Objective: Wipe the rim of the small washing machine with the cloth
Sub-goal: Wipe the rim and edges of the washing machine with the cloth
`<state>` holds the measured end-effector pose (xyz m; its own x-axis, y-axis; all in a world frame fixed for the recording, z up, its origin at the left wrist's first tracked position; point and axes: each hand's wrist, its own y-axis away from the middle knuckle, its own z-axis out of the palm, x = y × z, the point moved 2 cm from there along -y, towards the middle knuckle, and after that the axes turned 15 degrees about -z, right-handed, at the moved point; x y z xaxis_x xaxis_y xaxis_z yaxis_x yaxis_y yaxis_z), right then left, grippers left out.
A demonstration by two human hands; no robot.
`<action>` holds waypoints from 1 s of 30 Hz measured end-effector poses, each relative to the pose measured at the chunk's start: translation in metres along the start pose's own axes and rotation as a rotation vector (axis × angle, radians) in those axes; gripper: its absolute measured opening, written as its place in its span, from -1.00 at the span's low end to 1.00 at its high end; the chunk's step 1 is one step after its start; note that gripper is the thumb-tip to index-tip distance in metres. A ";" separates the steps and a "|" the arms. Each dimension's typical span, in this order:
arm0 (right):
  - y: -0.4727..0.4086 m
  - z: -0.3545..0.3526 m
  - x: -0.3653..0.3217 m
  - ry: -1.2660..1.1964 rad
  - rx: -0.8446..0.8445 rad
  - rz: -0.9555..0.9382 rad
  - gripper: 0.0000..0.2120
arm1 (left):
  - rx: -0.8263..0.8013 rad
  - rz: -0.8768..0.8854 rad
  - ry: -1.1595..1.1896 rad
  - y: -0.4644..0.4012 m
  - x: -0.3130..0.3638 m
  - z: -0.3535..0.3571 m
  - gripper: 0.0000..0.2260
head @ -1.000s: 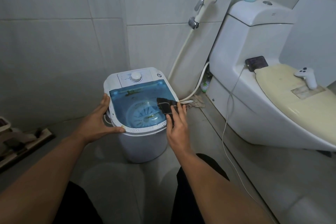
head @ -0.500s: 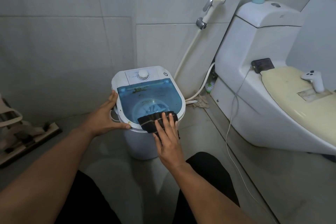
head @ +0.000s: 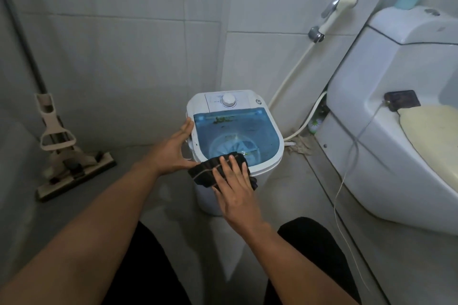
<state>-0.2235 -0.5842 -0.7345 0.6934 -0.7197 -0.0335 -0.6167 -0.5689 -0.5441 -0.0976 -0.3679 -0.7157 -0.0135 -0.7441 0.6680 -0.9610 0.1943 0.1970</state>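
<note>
On the tiled floor beside the toilet (head: 396, 131), in the head view, we see the small washing machine (head: 235, 131) standing upright. Our right hand (head: 235, 188) lies flat with fingers spread, pressing the dark cloth (head: 205, 173) onto the near rim (head: 262, 168). Our left hand (head: 173, 151), open, braces the machine's left side. A mop (head: 64, 156) leans against the wall, well apart.
</note>
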 end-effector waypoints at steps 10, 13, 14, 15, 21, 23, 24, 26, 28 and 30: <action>-0.036 0.010 -0.005 0.052 -0.062 -0.041 -0.61 | 0.046 0.036 -0.036 -0.005 -0.005 0.002 0.06; -0.047 0.016 -0.006 0.073 -0.105 -0.011 -0.61 | 0.071 0.056 -0.063 -0.006 -0.006 0.003 -0.03; -0.051 0.017 -0.006 0.077 -0.120 -0.006 -0.61 | 0.074 0.061 -0.065 -0.006 -0.006 0.004 -0.05; -0.055 0.017 -0.006 0.076 -0.130 -0.002 -0.61 | 0.075 0.072 -0.063 -0.006 -0.007 0.004 -0.05; -0.071 0.015 -0.002 0.023 -0.183 0.040 -0.57 | 0.066 0.114 0.027 -0.006 -0.012 0.005 0.09; -0.077 0.016 0.000 0.020 -0.200 0.056 -0.56 | 0.061 0.130 0.094 -0.004 -0.016 0.009 0.16; -0.082 0.018 0.001 0.021 -0.210 0.064 -0.56 | 0.064 0.134 0.131 -0.003 -0.018 0.012 0.16; -0.092 0.022 0.003 0.019 -0.237 0.076 -0.60 | 0.069 0.102 0.198 -0.002 -0.020 0.017 0.13; -0.101 0.027 0.006 0.023 -0.265 0.085 -0.65 | 0.070 0.056 0.267 -0.002 -0.021 0.022 0.08; -0.110 0.030 0.008 0.022 -0.300 0.098 -0.65 | 0.065 0.049 0.300 -0.002 -0.022 0.025 0.05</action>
<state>-0.1387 -0.5159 -0.6998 0.6194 -0.7832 -0.0538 -0.7645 -0.5863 -0.2679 -0.1021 -0.3682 -0.7491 0.0132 -0.5108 0.8596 -0.9769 0.1766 0.1199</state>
